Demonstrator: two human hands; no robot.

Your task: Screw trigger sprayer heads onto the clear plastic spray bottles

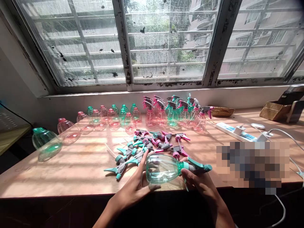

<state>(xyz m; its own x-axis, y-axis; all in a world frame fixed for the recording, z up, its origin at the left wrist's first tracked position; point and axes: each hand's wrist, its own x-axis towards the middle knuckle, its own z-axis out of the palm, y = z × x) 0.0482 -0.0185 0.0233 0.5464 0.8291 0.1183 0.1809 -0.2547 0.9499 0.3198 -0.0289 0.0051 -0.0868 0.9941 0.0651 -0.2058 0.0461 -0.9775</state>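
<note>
My left hand (135, 185) is wrapped around the base of a clear green spray bottle (163, 167) that lies sideways at the table's near edge. My right hand (196, 180) grips its teal and grey trigger head (196, 166) at the bottle's neck. Just behind lies a pile of loose trigger heads (147, 145), teal and pink, with thin dip tubes.
Empty pink and green bottles (111, 117) stand in rows by the wall, two more lying at far left (46, 144). Finished bottles with triggers (175, 112) stand behind the pile. A power strip (235, 131) with cables, a basket (222, 111) and a box (273, 110) are at right.
</note>
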